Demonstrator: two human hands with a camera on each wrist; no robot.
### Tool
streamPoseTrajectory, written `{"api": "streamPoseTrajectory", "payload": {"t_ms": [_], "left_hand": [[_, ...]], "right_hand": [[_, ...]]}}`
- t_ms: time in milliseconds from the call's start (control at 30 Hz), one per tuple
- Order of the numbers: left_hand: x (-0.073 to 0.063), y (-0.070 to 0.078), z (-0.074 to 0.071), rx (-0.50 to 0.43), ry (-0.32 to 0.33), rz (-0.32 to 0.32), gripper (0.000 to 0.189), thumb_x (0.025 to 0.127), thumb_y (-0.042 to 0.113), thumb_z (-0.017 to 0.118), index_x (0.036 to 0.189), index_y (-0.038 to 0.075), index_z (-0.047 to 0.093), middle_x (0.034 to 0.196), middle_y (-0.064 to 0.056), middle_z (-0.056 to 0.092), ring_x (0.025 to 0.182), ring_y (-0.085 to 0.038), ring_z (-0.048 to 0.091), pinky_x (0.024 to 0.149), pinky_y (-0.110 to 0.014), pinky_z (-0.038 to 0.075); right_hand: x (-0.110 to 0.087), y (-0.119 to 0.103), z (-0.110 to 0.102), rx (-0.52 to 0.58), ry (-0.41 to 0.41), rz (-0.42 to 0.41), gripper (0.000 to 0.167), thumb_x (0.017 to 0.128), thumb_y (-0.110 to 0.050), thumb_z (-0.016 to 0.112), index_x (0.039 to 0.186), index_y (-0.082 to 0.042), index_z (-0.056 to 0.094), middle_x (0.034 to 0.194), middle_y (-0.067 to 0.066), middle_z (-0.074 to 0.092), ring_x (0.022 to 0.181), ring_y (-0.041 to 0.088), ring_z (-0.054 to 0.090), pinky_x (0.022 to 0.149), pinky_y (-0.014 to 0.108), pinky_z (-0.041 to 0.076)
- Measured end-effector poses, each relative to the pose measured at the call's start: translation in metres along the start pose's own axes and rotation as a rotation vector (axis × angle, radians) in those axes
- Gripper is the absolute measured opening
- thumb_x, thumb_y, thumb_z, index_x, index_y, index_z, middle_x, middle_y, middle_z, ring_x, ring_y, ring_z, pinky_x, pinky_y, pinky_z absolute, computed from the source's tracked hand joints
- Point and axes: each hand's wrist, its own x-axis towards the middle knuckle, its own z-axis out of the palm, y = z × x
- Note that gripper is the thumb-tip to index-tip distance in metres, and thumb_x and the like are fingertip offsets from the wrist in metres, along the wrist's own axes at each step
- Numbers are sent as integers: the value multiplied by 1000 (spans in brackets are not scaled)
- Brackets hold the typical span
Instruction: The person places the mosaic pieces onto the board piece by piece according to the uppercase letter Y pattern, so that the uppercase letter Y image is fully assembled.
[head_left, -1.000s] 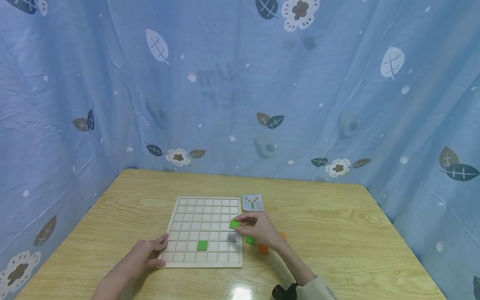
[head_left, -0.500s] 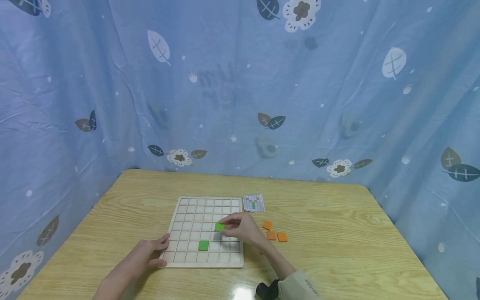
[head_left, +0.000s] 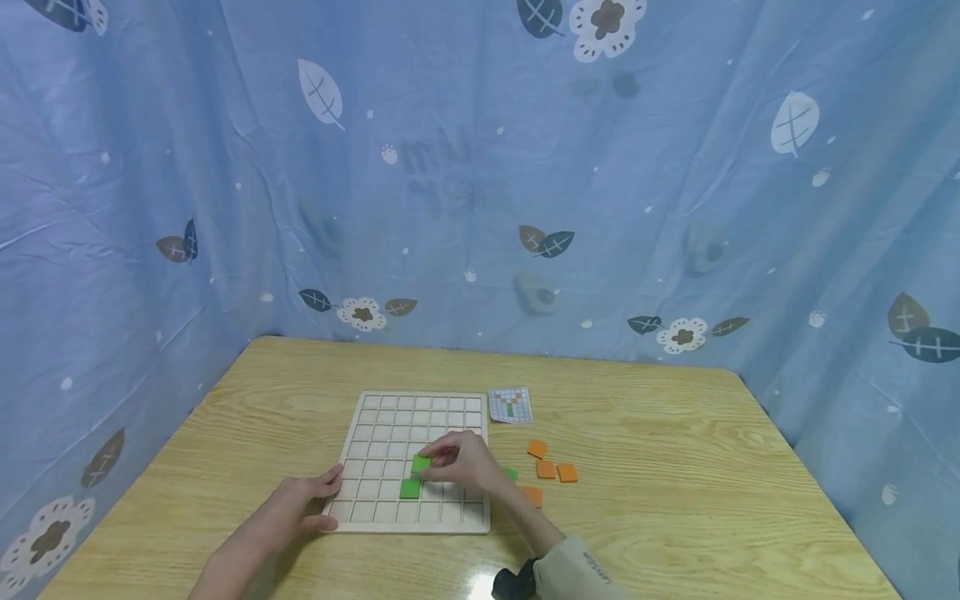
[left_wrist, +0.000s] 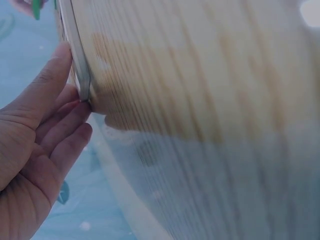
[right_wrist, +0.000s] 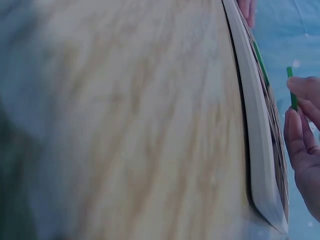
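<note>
We pinch a flat green square tile point(head_left: 422, 463) in the right hand point(head_left: 462, 464), raised over the pale wooden grid board point(head_left: 378, 450). We rest the left hand point(head_left: 296, 502), fingers relaxed, against the board's left edge. A second green square tile point(head_left: 409, 489) lies on the board, near the pinched one.

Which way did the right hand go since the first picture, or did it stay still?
Yes, it moved: the right hand went left across the board, from its right edge toward the green square lying there.
</note>
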Motion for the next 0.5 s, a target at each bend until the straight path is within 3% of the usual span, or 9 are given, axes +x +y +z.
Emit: {"api": "streamPoseTrajectory", "payload": {"t_ms": [267, 500], "left_hand": [[-1, -1, 0, -7, -22, -28, 60, 71, 19, 78, 115, -17, 58, 129, -34, 49, 109, -52, 54, 90, -57, 44], [0, -4, 1, 6, -10, 9, 61, 71, 20, 78, 115, -17, 58, 128, -35, 50, 107, -52, 55, 89, -57, 45]], "right_hand": [[4, -1, 7, -104, -26, -12, 20, 77, -6, 80, 96, -1, 74, 85, 3, 65, 72, 0, 58, 68, 15, 52], [9, -3, 6, -176, -44, -59, 19, 75, -3, 80, 93, 1, 74, 80, 5, 65, 71, 6, 56, 63, 14, 49]]}}
